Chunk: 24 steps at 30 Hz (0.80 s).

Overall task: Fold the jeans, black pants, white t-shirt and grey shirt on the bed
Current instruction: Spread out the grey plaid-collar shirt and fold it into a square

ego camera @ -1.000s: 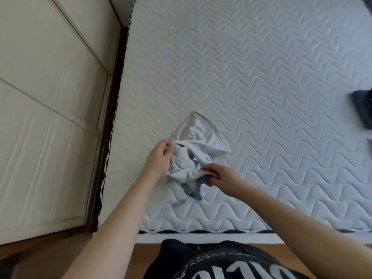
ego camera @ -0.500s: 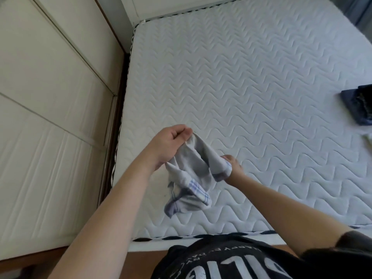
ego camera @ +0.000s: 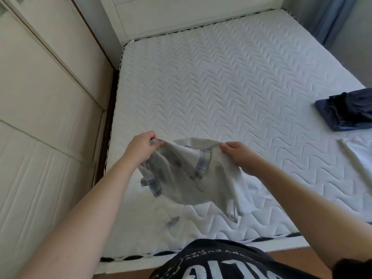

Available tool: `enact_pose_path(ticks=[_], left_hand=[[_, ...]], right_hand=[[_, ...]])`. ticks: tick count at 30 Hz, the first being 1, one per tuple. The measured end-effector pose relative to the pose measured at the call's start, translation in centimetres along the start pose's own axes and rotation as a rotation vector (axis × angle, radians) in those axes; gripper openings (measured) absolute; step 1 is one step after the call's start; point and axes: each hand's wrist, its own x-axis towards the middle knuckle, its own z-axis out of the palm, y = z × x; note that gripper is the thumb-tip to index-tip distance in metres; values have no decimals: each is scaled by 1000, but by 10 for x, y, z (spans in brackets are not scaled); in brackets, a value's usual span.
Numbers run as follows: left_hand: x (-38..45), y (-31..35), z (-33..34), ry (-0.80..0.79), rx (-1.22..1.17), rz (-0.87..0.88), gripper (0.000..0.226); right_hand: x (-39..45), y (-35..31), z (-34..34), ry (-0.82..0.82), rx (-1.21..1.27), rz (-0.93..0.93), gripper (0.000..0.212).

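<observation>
The grey shirt (ego camera: 187, 178), pale with blue plaid trim, hangs crumpled in the air above the near part of the bed (ego camera: 221, 87). My left hand (ego camera: 144, 148) pinches its upper left edge and my right hand (ego camera: 238, 156) pinches its upper right edge, so the cloth is stretched between them. Folded jeans (ego camera: 330, 115) lie at the right edge of the bed with the folded black pants (ego camera: 354, 105) on top. A piece of the white t-shirt (ego camera: 360, 156) shows just below them, cut off by the frame.
White wardrobe doors (ego camera: 40, 117) stand close along the left side of the bed. A white headboard (ego camera: 181, 15) closes the far end, and a blue curtain (ego camera: 332, 19) hangs at the far right. The wooden floor (ego camera: 291, 256) shows at the bed's foot.
Both hands have lifted the grey shirt off the mattress and moved apart, spreading it between them. The head camera has tilted up, bringing the headboard and the folded clothes into view.
</observation>
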Motion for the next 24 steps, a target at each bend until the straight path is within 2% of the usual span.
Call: enact_pose_path(ticks=[6, 10, 12, 14, 15, 17, 18, 20, 21, 23, 24], left_hand=[[-3, 4, 56, 44, -7, -25, 12], [-34, 24, 94, -116, -193, 44, 14], [-50, 30, 110, -269, -306, 28, 34], [-65, 31, 123, -429, -422, 32, 69], [-71, 31, 127, -458, -430, 38, 88], [-76, 29, 133, -373, -394, 63, 110], [-76, 29, 133, -287, -387, 76, 112], [-72, 32, 128, -149, -411, 29, 101], [-67, 34, 125, -117, -412, -11, 84], [-59, 36, 118, -44, -348, -71, 25], [-55, 37, 112, -25, -332, -85, 7]], right_hand=[[-2, -9, 13, 37, 259, 38, 26], [5, -12, 30, 92, 387, 119, 23], [8, -15, 38, 107, 474, 151, 19], [10, -21, 45, 102, 574, 170, 19], [12, -23, 47, 93, 615, 176, 19], [14, -29, 51, 72, 704, 200, 20], [15, -33, 53, 68, 751, 214, 18], [17, -38, 58, 54, 828, 235, 15], [18, -39, 61, 37, 842, 238, 15], [20, -41, 67, 1, 819, 231, 16], [21, -41, 69, -11, 809, 215, 17]])
